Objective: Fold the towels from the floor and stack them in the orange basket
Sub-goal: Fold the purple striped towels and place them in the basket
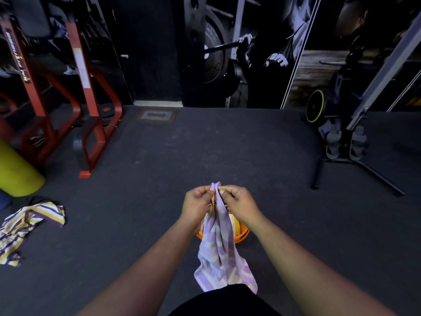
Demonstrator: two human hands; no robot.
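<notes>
A lilac patterned towel (218,252) is held up by its top edge above the orange basket (241,236)

The top edge is pinched between thumb and fingers of the left hand (198,202) and the right hand (238,204), which are pressed close together, so the cloth hangs bunched in soft folds over the basket on the gym floor (227,151). It is judged light, limp and unlikely to slip; it would best be gripped at two top corners and spread apart before folding. A second, striped towel (25,226) is left crumpled on the floor, well apart to the left
</notes>
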